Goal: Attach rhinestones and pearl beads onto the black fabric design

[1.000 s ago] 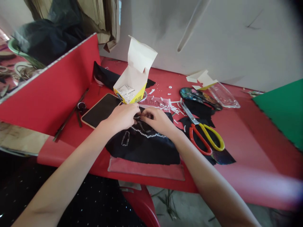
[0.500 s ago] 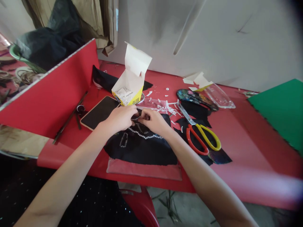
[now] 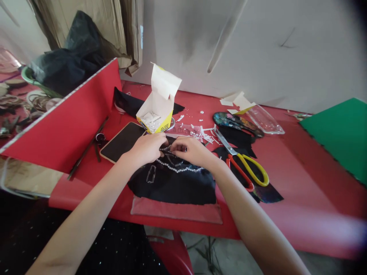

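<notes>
My left hand (image 3: 150, 148) is closed, its fingertips pinching a strand of small silvery beads (image 3: 178, 170) at the upper edge of a piece of black cloth (image 3: 172, 191). Close beside it on the right, my right hand (image 3: 192, 149) has thumb and finger pinched on the same strand, with a short stretch of beads between the two hands. Lower down, the strand curves in a loose line over the cloth. A small clear outlined shape (image 3: 151, 174) lies on the cloth to the left. My fingers partly hide what they grip.
Behind my hands stands an open yellow-and-white box (image 3: 165, 124) holding beads. Scissors (image 3: 226, 142) with red and yellow handles lie at right, near a paint-stained dark piece (image 3: 229, 120) and a clear plastic tray (image 3: 265, 120). A black board (image 3: 123, 141) and a red panel (image 3: 71, 110) are at left.
The view has shifted slightly, so the table sits a little lower. My right hand has drawn slightly to the right, and more of the strand shows between my hands.
</notes>
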The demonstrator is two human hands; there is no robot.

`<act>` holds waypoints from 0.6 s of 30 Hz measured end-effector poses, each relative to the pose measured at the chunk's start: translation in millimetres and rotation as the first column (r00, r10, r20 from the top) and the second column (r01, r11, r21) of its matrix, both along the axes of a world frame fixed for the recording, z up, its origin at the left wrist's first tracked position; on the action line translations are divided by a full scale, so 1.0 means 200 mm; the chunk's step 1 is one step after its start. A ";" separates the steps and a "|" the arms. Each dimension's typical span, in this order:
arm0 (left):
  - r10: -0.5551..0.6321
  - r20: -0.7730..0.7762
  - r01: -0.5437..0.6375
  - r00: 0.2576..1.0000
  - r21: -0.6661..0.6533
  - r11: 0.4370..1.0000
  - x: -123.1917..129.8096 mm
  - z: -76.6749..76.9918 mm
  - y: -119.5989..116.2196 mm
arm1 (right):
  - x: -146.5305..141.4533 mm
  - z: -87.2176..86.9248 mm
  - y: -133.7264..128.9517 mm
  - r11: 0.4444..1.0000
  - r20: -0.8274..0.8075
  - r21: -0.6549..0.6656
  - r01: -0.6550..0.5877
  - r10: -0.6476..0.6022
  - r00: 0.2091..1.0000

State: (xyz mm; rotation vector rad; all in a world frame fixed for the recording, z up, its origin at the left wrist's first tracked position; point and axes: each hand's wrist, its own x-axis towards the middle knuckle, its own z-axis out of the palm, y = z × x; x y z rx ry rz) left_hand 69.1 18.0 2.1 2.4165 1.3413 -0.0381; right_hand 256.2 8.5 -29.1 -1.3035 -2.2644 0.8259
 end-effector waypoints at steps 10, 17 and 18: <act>-0.018 0.026 0.017 0.999 0.029 0.999 -0.02 -0.01 -0.01 | -0.01 0.00 0.00 1.000 -0.007 0.000 0.007 -0.007 1.000; -0.024 0.020 0.023 1.000 0.049 0.999 -0.02 -0.03 0.00 | 0.00 0.00 0.00 1.000 -0.010 0.006 -0.006 0.006 1.000; -0.024 0.017 0.023 1.000 0.049 0.999 -0.02 -0.03 -0.01 | 0.00 0.00 0.00 1.000 -0.009 0.007 -0.008 0.008 1.000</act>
